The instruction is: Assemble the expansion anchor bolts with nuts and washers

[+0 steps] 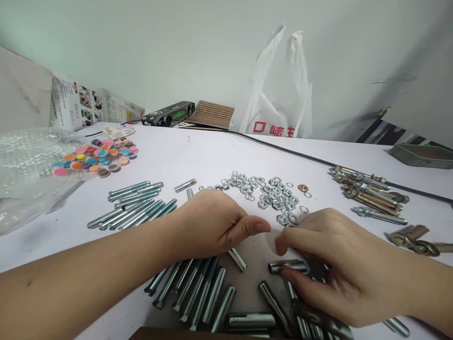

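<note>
My left hand (215, 222) hovers over the white table (198, 156) with its fingers curled under; a short metal sleeve (237, 259) pokes out beneath it, though I cannot see if the hand grips it. My right hand (339, 264) pinches a steel sleeve tube (286, 267) between thumb and fingers. Both hands sit just in front of a scatter of nuts and washers (272, 193). A pile of loose sleeve tubes (212, 297) lies under and between the hands.
Zinc-plated bolts (134, 208) lie at the left, assembled anchor bolts (371, 198) at the right. Coloured round discs (95, 158) and bubble wrap (24, 174) sit far left. A white plastic bag (279, 94), a black cable (318, 160) and a green tray (421, 155) line the back.
</note>
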Action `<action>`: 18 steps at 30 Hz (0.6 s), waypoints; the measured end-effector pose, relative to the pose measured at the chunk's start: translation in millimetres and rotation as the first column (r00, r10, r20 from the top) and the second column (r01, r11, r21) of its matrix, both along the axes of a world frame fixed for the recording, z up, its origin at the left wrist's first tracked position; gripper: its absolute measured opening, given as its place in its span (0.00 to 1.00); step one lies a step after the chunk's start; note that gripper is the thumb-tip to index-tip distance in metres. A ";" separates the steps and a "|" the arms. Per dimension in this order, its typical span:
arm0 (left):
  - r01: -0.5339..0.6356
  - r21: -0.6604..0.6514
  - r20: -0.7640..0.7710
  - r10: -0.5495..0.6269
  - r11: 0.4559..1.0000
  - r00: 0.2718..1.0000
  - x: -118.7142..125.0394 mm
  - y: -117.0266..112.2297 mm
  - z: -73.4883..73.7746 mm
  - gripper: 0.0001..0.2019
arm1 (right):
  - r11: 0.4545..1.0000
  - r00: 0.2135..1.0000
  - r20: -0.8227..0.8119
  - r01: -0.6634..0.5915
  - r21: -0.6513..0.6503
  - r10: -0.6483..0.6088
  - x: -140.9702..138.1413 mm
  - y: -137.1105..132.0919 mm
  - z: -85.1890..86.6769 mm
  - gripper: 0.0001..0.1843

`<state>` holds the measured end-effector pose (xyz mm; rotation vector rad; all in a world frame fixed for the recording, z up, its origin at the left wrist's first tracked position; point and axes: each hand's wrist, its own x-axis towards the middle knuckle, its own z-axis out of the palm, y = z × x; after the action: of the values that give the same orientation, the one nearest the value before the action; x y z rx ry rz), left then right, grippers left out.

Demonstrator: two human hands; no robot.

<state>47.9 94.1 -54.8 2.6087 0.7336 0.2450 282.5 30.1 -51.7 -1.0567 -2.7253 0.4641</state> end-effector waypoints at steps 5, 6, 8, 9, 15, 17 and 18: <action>-0.001 -0.014 0.009 0.001 1.000 1.000 0.9 -2.5 3.0 0.27 | 1.000 1.000 -0.007 0.023 0.019 -0.023 0.6 0.3 1.1 0.06; 0.016 -0.018 0.016 -0.016 1.000 1.000 0.5 -2.8 3.0 0.27 | 0.999 0.999 -0.030 0.042 0.033 -0.041 -0.9 -1.2 3.6 0.06; 0.056 -0.016 0.027 -0.055 0.998 0.998 -0.2 -3.1 2.3 0.28 | 0.999 0.997 -0.055 0.050 0.003 -0.049 -6.5 -6.2 11.1 0.06; 0.067 -0.005 0.029 -0.067 0.998 0.997 -0.5 -3.2 1.9 0.28 | 0.998 0.998 -0.046 0.036 -0.041 -0.038 -10.6 -9.3 15.5 0.06; 0.091 0.073 -0.040 -0.088 0.993 0.995 1.2 -5.3 2.9 0.30 | 0.980 0.987 0.151 -0.016 -0.200 0.046 -40.1 -18.5 25.8 0.07; 0.092 0.071 -0.060 -0.088 0.993 0.994 1.1 -5.8 3.2 0.31 | 0.990 0.979 0.204 0.015 -0.143 0.015 -45.0 -16.7 20.7 0.06; 0.091 0.062 -0.061 -0.087 0.994 0.994 0.7 -5.8 2.8 0.32 | 0.993 0.976 0.218 0.027 -0.112 -0.002 -45.8 -15.9 17.6 0.06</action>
<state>48.6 88.3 -52.0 2.7123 0.6362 0.1697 236.7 14.3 -34.1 -1.2231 -2.9086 0.5379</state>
